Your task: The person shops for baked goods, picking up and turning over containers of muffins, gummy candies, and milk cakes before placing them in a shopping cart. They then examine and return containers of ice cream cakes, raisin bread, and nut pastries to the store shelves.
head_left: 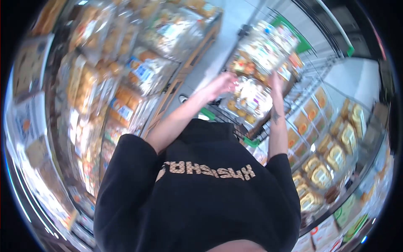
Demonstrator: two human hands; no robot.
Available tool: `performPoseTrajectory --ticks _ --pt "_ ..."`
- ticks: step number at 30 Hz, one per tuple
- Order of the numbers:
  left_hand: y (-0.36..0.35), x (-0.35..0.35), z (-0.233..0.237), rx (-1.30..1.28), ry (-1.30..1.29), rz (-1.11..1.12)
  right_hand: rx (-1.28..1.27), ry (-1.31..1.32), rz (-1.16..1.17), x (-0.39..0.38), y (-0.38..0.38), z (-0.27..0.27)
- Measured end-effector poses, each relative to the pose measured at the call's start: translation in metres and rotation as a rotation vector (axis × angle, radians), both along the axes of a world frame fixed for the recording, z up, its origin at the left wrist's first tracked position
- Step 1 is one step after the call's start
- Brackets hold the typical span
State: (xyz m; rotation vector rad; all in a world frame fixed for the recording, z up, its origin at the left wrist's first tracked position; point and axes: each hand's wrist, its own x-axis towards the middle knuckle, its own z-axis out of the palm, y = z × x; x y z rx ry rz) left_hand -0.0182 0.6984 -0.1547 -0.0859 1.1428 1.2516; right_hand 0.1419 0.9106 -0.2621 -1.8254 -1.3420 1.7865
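Note:
My left hand point(225, 83) reaches over a shopping cart point(253, 142), its fingers curled at the left side of a clear plastic container point(254, 97). On the opposite side, my right hand point(276, 82) grips the edge of the same container. Glare and blur hide what is inside it. Under and beside it lies a clear pack of round, golden baked goods point(239, 110). Farther along the cart, more clear packs point(264, 48) are piled up, one with orange-red contents point(242, 65).
On the left, a wooden-edged display point(197, 54) carries several rows of packaged baked goods point(126, 107). To the right, another display holds clear packs of pale pastries point(321, 176) and flat orange-brown packs point(304, 124). Grey floor point(228, 31) runs between the left display and the cart.

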Motion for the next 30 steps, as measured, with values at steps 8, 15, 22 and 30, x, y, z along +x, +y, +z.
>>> performPoseTrajectory --ticks 8,15,22,30 --pt "-0.160 -0.011 0.006 -0.130 0.012 0.300 0.050 0.101 0.012 0.000 -0.015 -0.009" --pt "-0.192 -0.052 0.000 -0.090 0.087 0.530 0.854 -0.038 0.109 -0.091 -0.073 0.071" --pt "-0.108 -0.154 0.001 -0.219 0.350 0.795 0.219 0.344 0.530 -0.283 -0.100 0.089" --pt "-0.089 -0.180 -0.038 -0.559 0.428 0.749 -0.024 0.371 0.488 -0.344 -0.109 0.048"
